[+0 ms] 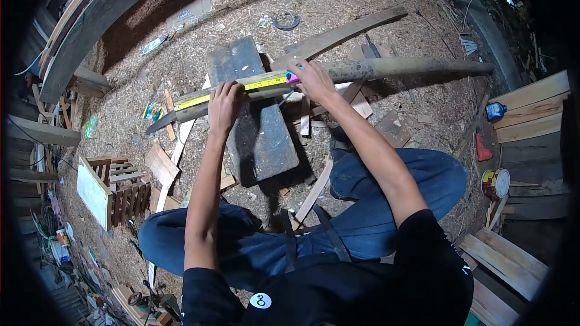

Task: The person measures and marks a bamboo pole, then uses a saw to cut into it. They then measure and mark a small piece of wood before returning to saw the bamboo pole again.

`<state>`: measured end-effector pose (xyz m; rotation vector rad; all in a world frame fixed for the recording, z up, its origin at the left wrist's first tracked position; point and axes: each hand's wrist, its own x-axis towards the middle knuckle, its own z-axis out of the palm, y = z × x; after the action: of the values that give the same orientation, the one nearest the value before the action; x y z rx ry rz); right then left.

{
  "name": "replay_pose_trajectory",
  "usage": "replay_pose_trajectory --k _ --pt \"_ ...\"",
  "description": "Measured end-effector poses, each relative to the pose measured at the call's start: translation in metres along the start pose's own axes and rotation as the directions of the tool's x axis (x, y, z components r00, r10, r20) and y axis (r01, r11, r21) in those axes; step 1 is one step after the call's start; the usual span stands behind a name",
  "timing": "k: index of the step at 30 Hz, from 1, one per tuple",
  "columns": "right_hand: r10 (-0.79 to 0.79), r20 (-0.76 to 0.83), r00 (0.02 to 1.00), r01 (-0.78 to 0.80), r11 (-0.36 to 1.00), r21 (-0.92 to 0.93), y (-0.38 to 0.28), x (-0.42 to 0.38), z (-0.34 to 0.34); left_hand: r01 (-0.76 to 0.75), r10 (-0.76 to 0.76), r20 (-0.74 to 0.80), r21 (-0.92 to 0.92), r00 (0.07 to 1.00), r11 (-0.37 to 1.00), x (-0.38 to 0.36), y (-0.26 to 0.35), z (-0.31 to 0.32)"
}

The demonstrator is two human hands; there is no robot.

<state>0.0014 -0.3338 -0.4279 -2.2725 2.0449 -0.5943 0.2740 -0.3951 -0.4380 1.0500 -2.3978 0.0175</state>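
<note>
A tape measure [292, 77] with a pink and teal case sits in my right hand [312, 81], whose fingers are closed round it. Its yellow blade [266, 82] is pulled out leftward along a long bamboo pole [417, 67]. My left hand [223, 107] is closed over the blade and the pole, holding one against the other. Under the pole lies a dark, worn wooden block [266, 145]. A dark flat blade-like piece [161, 124] sticks out beneath the pole's left end. My fingertips are partly hidden behind the hands.
Wood shavings cover the ground. Behind the pole lies a long plank [356, 31]. A slatted wooden crate [109, 190] stands at left, with a curved beam [90, 21] above. At right are a blue container [496, 111], a tin can [495, 183] and boards [531, 108].
</note>
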Motion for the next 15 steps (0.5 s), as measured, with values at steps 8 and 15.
replay_pose_trajectory --k 8,15 --pt "-0.064 0.111 0.992 0.053 0.993 0.102 -0.020 0.009 0.007 -0.089 0.082 0.065 0.116 0.995 0.989 -0.013 -0.006 0.003" --pt "-0.259 -0.073 0.963 0.268 0.951 0.156 -0.035 0.020 0.025 -0.040 0.035 0.039 0.152 0.999 0.988 -0.027 -0.001 0.006"
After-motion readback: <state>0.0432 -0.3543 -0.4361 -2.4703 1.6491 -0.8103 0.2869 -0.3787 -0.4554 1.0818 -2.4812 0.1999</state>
